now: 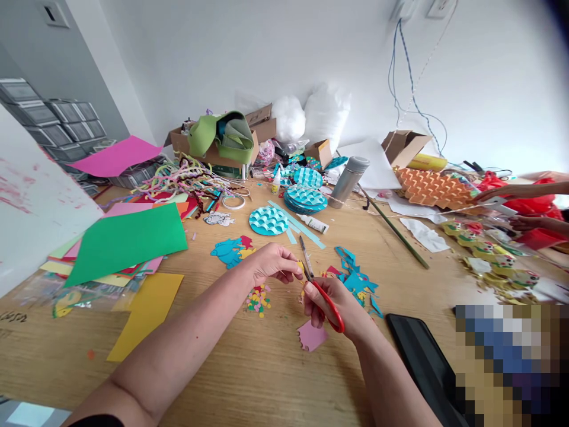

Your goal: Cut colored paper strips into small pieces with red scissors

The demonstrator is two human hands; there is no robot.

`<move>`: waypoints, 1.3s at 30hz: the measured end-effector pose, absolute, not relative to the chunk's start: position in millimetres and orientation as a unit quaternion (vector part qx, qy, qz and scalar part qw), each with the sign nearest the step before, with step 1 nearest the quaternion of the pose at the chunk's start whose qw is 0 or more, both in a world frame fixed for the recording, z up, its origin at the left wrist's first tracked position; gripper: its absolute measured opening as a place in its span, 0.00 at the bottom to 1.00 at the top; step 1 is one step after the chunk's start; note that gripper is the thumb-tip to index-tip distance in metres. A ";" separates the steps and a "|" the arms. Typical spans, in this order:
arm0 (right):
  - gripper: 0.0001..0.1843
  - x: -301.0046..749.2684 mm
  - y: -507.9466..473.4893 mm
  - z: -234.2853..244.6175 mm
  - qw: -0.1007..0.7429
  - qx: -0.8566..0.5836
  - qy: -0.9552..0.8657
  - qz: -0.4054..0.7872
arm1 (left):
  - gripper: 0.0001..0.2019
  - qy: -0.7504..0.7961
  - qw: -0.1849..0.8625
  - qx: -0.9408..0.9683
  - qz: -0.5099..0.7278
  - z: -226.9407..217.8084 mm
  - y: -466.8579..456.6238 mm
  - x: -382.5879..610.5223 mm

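Observation:
My right hand [326, 299] is closed around the red handles of a pair of scissors [334, 315], whose blades point up and to the left. Close to the blades, my left hand [278, 264] pinches a small yellow piece of paper [301, 267], partly hidden by the fingers. Below the left hand lies a pile of small coloured paper dots [258, 301]. A pink paper piece with scalloped edges [312, 336] rests under the right hand. Blue paper scraps [355, 279] are to the right, and blue fish cutouts [227, 252] to the left. A pen [306, 255] lies just beyond the scissors.
Green paper [128, 240] and yellow paper [149, 314] lie at left. Ahead are a wavy blue paper disc [268, 220], a glue bottle [315, 223] and a metal flask [349, 181]. A black phone-like slab [424, 362] lies at right. Another person's hands [502, 193] are at far right.

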State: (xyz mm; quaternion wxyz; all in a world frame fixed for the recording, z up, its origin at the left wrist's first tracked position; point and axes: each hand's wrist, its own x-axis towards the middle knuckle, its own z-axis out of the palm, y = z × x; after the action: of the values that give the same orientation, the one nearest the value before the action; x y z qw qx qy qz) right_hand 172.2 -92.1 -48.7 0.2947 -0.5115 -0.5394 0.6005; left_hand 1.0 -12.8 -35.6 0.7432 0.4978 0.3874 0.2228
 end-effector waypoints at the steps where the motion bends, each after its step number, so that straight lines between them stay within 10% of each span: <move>1: 0.24 172.6 -92.1 -49.9 0.295 -0.512 -0.540 0.600 | 0.12 0.387 0.743 0.498 0.222 -35.9 -12.7 1.0; 39: 0.26 171.0 -89.2 -49.0 0.307 -0.525 -0.555 0.568 | 0.11 0.371 0.760 0.470 0.252 -39.4 -16.1 5.0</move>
State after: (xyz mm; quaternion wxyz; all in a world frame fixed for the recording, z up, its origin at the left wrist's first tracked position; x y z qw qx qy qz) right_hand 171.0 -89.2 -49.0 0.3070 -0.5253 -0.5546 0.5677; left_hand 5.0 -16.1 -39.4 0.7604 0.4700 0.3709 0.2515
